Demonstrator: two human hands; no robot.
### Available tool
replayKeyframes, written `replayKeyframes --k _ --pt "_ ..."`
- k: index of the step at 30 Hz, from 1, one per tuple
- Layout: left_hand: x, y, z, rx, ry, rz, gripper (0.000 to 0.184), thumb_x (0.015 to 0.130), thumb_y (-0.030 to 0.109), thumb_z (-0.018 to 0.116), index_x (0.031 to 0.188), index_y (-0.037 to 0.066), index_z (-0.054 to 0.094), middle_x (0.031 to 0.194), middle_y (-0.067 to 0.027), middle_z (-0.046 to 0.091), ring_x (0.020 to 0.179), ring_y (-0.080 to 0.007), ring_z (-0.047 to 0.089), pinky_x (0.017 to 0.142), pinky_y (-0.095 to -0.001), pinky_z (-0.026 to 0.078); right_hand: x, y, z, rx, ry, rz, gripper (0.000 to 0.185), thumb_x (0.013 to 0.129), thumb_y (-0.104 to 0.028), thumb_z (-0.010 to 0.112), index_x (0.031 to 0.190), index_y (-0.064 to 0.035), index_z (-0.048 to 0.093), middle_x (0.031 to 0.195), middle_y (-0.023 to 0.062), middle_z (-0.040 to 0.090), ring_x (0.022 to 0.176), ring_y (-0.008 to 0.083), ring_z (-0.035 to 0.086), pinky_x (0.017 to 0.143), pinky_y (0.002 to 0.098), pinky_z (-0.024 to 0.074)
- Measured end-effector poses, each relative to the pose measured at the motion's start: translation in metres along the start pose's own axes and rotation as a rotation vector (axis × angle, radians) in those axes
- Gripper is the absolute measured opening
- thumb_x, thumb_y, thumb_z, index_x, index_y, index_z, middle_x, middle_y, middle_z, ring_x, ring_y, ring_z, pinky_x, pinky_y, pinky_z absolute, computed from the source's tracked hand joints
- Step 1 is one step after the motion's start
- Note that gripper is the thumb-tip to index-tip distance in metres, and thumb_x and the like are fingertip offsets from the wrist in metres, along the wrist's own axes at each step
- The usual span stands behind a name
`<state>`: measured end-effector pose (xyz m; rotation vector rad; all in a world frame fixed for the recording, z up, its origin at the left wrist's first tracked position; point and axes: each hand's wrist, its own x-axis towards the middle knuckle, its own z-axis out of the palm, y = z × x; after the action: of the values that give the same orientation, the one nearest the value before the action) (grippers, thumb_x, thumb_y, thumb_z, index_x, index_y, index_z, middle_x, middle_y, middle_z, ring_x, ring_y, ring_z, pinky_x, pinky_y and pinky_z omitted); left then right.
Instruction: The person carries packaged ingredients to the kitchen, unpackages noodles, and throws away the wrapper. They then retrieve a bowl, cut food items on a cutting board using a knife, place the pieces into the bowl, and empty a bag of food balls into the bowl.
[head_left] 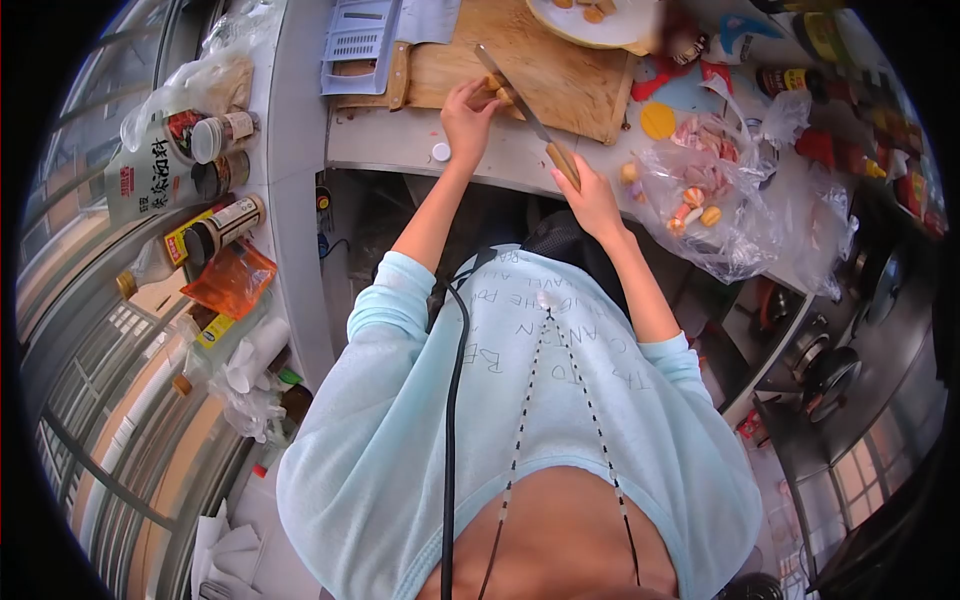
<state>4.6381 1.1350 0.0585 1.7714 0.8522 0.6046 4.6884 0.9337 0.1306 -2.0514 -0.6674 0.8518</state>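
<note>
My right hand (592, 195) is wrapped round the wooden handle of a knife (522, 105). Its long blade slants up and left over the wooden cutting board (560, 88). At the board's front edge, my left hand (467, 122) pinches a small orange-brown food piece (496, 86) beside the blade. Whether the edge touches the piece I cannot tell. Behind the board, a white plate (632, 36) holds several orange-brown pieces. Right of my right hand lies a clear plastic bag (730, 245), with orange-and-white pieces (690, 205) and pinkish food in it.
A second wooden-handled knife (400, 75) and a blue grater (357, 45) lie at the board's left. On the counter near my left wrist is a white cap (441, 152). Jars (225, 137) and bags line the left sill. Pans (832, 380) stand lower right.
</note>
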Motion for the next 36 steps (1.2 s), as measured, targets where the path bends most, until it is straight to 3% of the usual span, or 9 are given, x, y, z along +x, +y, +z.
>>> replayKeyframes --k 8,11,14,17,20,29,36 --pt "-0.001 0.008 0.003 0.002 0.056 -0.037 0.036 0.065 0.001 0.074 0.1 -0.001 0.064 0.107 -0.0111 0.058 0.086 -0.0178 0.062 0.071 -0.0244 0.052 0.005 0.006 -0.007 -0.085 -0.036 -0.023 0.03 0.085 -0.023 0.053 0.106 -0.0016 0.048 0.086 0.0228 0.06 0.082 0.0399 0.057 0.068 0.0432 0.0451" --pt "0.002 -0.009 0.003 0.281 0.084 0.145 0.037 0.066 0.0 0.073 0.101 -0.001 0.063 0.109 -0.0117 0.057 0.087 -0.0168 0.062 0.071 -0.0246 0.053 0.009 0.003 -0.011 -0.127 -0.091 0.017 0.03 0.085 -0.022 0.054 0.105 -0.0014 0.047 0.081 0.0239 0.06 0.079 0.0406 0.057 0.066 0.0454 0.0448" --pt "0.004 -0.025 0.005 0.087 0.064 0.039 0.037 0.067 -0.001 0.072 0.102 -0.002 0.062 0.11 -0.0116 0.057 0.087 -0.0164 0.062 0.07 -0.0245 0.053 0.011 0.005 -0.01 -0.21 -0.078 -0.029 0.03 0.084 -0.022 0.054 0.104 -0.0012 0.047 0.076 0.0246 0.059 0.075 0.0417 0.057 0.064 0.0471 0.0445" --pt "0.004 -0.021 0.007 0.026 0.11 -0.04 0.039 0.061 0.003 0.076 0.098 -0.001 0.064 0.101 -0.0123 0.062 0.086 -0.0222 0.062 0.074 -0.0284 0.05 0.013 0.003 -0.011 -0.251 -0.082 -0.045 0.031 0.084 -0.023 0.055 0.105 -0.001 0.046 0.075 0.0249 0.059 0.073 0.0424 0.057 0.062 0.0477 0.0445" --pt "0.003 -0.014 0.006 -0.096 0.085 -0.123 0.039 0.062 0.001 0.075 0.099 0.0 0.064 0.104 -0.0117 0.061 0.082 -0.0193 0.064 0.071 -0.0262 0.051 0.014 0.001 -0.014 -0.244 -0.082 -0.06 0.031 0.084 -0.023 0.055 0.105 -0.0009 0.046 0.074 0.0251 0.059 0.072 0.0428 0.057 0.062 0.0481 0.0442" --pt "0.006 -0.014 0.004 0.026 0.1 -0.03 0.037 0.061 0.0 0.075 0.096 -0.003 0.064 0.102 -0.0118 0.062 0.082 -0.0182 0.064 0.067 -0.0248 0.053 0.02 0.002 -0.016 -0.223 -0.111 -0.021 0.032 0.084 -0.023 0.055 0.106 -0.0018 0.047 0.077 0.0256 0.059 0.075 0.0429 0.056 0.063 0.0485 0.0437" --pt "0.007 -0.018 0.005 -0.101 0.1 -0.132 0.038 0.058 0.002 0.077 0.093 -0.004 0.064 0.098 -0.0129 0.063 0.084 -0.0203 0.063 0.073 -0.0272 0.051 0.024 0.002 -0.016 -0.216 -0.126 0.009 0.032 0.084 -0.024 0.055 0.106 -0.0023 0.047 0.077 0.0264 0.059 0.075 0.0432 0.056 0.064 0.0482 0.0437"
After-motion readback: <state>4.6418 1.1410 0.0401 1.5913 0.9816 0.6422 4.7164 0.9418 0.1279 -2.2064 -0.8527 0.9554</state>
